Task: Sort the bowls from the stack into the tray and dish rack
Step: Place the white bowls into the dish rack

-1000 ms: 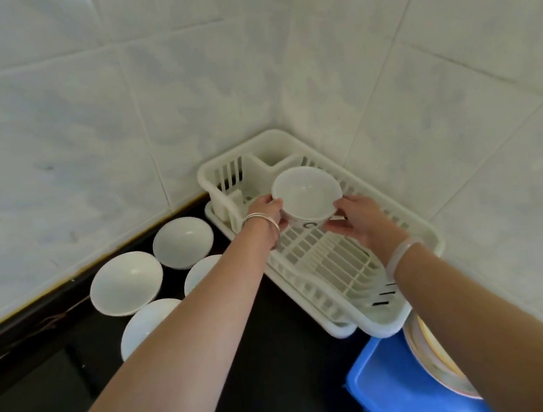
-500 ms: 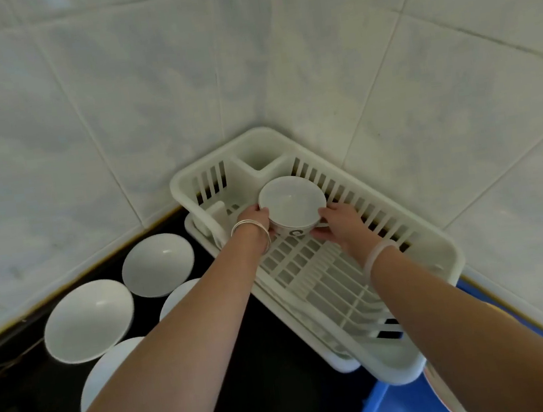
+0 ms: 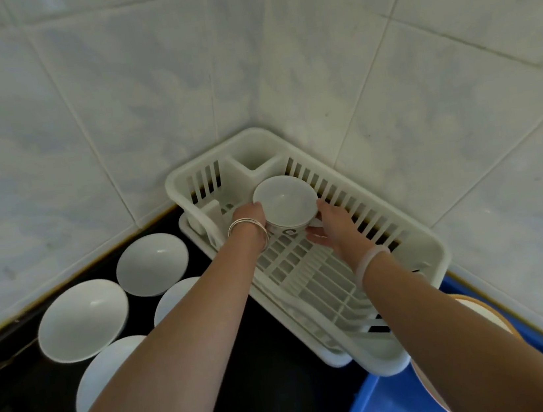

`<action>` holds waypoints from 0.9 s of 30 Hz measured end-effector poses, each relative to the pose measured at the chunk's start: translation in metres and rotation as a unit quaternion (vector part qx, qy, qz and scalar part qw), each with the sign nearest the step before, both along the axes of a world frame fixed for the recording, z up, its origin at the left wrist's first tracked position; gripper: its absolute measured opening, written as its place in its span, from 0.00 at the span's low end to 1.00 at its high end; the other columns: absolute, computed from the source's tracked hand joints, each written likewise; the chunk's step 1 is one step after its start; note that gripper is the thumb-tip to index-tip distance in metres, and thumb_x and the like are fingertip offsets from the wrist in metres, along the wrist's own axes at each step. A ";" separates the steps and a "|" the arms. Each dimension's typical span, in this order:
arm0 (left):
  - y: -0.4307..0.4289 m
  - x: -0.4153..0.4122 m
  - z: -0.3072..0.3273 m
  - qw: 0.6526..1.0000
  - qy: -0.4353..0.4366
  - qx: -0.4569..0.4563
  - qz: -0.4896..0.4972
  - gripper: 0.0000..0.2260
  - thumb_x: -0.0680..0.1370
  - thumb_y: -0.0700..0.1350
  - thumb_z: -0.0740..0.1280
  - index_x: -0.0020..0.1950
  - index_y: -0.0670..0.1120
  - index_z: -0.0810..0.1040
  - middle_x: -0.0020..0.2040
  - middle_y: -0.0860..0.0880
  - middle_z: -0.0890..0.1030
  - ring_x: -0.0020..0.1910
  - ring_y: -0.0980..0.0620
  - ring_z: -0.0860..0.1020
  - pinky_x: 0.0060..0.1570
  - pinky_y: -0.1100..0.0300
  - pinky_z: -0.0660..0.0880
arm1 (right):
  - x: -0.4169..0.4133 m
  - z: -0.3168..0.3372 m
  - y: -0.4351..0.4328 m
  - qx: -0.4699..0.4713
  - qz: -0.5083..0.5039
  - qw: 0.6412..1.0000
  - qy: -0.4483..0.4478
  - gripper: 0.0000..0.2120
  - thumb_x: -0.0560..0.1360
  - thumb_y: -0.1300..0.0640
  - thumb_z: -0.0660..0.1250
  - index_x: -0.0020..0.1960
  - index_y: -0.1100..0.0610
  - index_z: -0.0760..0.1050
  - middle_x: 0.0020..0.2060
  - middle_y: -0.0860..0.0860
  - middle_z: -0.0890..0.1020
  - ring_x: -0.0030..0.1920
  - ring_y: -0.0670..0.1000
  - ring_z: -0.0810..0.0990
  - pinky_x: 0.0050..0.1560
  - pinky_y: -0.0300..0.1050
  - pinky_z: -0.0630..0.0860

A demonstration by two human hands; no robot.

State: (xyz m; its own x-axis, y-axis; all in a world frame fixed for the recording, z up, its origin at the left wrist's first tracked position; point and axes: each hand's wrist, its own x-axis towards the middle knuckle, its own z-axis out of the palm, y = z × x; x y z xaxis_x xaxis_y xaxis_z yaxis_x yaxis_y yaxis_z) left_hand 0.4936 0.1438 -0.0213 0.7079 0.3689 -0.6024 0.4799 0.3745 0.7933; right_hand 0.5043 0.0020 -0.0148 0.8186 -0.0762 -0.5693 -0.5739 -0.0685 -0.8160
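Holding white bowl at dish rack's 12 o'clock end.
Left hand gripped its 9 o'clock side, right hand its 4 o'clock; fingers curled against the wall.

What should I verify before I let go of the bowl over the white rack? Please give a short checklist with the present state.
1. Both hands on the bowl: ok, the left hand and the right hand hold its sides.
2. Bowl upright, opening upward: ok.
3. Bowl inside the rim of the dish rack, at its far end: ok.
4. Bowl base resting on the rack grid: cannot tell, the hands hide the base.
5. No other dish in the visible part of the rack: ok.
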 end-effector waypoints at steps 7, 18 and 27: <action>0.008 -0.026 0.018 0.998 -0.016 0.032 -0.042 0.13 0.76 0.40 0.57 0.31 0.45 0.68 0.34 0.46 0.71 0.36 0.48 0.68 0.42 0.57 0.67 | -0.023 0.029 -0.004 -0.069 0.027 0.996 -0.054 0.18 0.81 0.51 0.54 0.67 0.57 0.70 0.60 0.52 0.77 0.48 0.54 0.78 0.50 0.50 0.78; 0.056 -0.197 0.061 0.962 -0.106 0.238 -0.078 0.15 0.77 0.45 0.62 0.64 0.47 0.75 0.62 0.48 0.78 0.59 0.52 0.75 0.59 0.60 0.68 | -0.152 0.076 0.047 -0.033 0.168 0.974 -0.151 0.12 0.80 0.51 0.56 0.53 0.51 0.77 0.48 0.50 0.83 0.42 0.50 0.83 0.43 0.43 0.79; 0.095 -0.299 0.006 0.938 0.045 0.344 -0.013 0.20 0.76 0.39 0.64 0.68 0.48 0.70 0.70 0.47 0.71 0.69 0.46 0.68 0.69 0.52 0.63 | -0.186 -0.021 0.086 -0.240 0.298 0.923 -0.031 0.26 0.79 0.48 0.58 0.74 0.57 0.61 0.69 0.57 0.71 0.66 0.57 0.72 0.67 0.51 0.69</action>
